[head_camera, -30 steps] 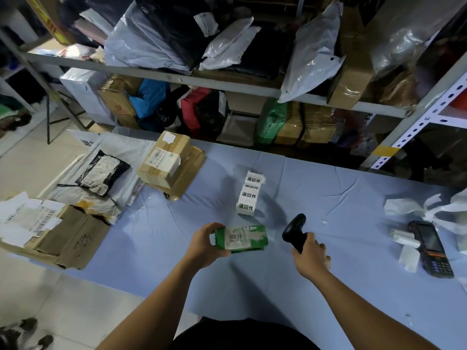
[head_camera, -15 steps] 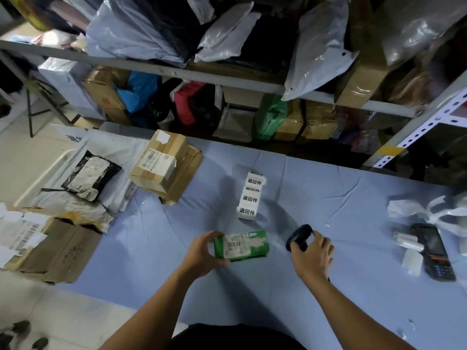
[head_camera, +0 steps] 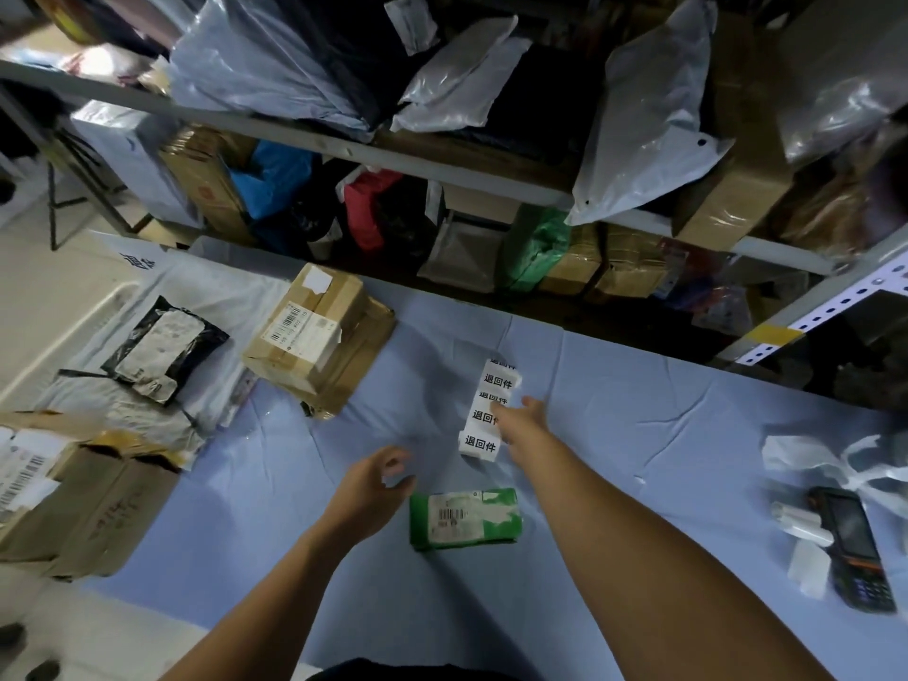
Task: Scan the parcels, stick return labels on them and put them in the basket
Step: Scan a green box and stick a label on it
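Observation:
A small green parcel [head_camera: 464, 521] with a white barcode label lies flat on the blue table [head_camera: 663, 435] in front of me. My left hand [head_camera: 376, 484] hovers just left of it, fingers apart, holding nothing. My right hand [head_camera: 523, 420] reaches forward across the table. Its fingertips touch the white strip of return labels [head_camera: 484, 415] printed with black characters, without a clear grip. The black scanner is out of sight.
Two stacked cardboard boxes [head_camera: 314, 341] sit at the table's far left, beside a black mailer bag [head_camera: 164, 349] on pale bags. Flattened cartons [head_camera: 83, 498] lie at the left edge. A handheld terminal [head_camera: 855, 548] and label backing scraps [head_camera: 835, 459] sit right. Packed shelves [head_camera: 442, 164] stand behind.
My left hand has let go of the green parcel, which now lies on the table. My right hand has left the scanner and moved forward to the label strip.

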The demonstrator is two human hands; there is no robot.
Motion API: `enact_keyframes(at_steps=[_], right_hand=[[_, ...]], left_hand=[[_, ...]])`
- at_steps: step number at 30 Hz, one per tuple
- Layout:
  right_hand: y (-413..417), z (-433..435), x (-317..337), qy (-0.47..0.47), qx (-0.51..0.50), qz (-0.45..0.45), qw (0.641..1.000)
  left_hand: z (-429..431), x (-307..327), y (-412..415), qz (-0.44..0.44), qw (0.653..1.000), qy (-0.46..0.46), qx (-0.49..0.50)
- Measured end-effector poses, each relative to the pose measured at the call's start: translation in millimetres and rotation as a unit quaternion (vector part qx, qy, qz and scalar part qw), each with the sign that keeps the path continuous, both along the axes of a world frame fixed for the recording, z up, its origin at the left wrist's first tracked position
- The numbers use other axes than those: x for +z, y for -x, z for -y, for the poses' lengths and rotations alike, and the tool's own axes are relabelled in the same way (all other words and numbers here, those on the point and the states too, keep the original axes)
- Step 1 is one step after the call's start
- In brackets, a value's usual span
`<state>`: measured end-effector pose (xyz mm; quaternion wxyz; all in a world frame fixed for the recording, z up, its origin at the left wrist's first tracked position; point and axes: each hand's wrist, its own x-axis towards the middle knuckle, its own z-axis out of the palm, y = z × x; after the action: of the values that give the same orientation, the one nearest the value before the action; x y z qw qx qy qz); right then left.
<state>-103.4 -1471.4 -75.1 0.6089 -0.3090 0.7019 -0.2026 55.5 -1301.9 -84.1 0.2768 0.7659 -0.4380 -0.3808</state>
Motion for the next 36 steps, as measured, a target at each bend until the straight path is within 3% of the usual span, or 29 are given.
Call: enact_keyframes(at_steps=[2, 5, 9, 12, 19, 23, 28, 31, 34, 36], right_hand=[[-0.8, 1.0, -4.3, -0.012, -0.008, 0.044, 0.999], [3.8, -12.0, 1.6, 0.014, 0.058, 0.101, 0.993], [15.5, -38.9, 13.4, 0.085, 0.182, 0.120, 0.972], [23.5, -56.5, 16.1, 0.131, 0.244, 0.100, 0.956], [43.8, -71.0, 26.3, 0.152, 0.341, 0.005, 0.928], [50.4, -72.5, 39.1, 0.169, 0.405, -0.030, 0.898], [34.9, -75.3, 68.3, 0.204, 0.289, 0.115, 0.928], [29.4, -78.5, 78.6, 0.236, 0.262, 0.128, 0.927], [28.1, -83.0, 81.5, 0.262, 0.231, 0.117, 0.930], [28.9, -85.6, 84.0, 0.258, 0.221, 0.123, 0.933]], left_hand=[[7.6, 3.5, -2.3, 0.008, 1.000, 0.012, 0.004], [22.2, 9.9, -0.7, -0.011, 1.000, 0.018, 0.022], [48.1, 19.8, 15.9, -0.200, 0.971, 0.018, 0.130], [59.6, 28.2, 27.9, -0.340, 0.918, 0.017, 0.205], [59.9, 55.1, 27.4, -0.408, 0.881, 0.117, 0.210], [55.4, 69.4, 25.4, -0.359, 0.909, 0.151, 0.148], [40.0, 78.2, 28.3, -0.301, 0.939, 0.158, 0.055], [32.2, 82.8, 33.1, -0.249, 0.949, 0.190, 0.022], [27.4, 84.0, 37.0, -0.073, 0.967, 0.244, 0.026], [23.9, 84.1, 38.4, 0.064, 0.958, 0.280, 0.011]])
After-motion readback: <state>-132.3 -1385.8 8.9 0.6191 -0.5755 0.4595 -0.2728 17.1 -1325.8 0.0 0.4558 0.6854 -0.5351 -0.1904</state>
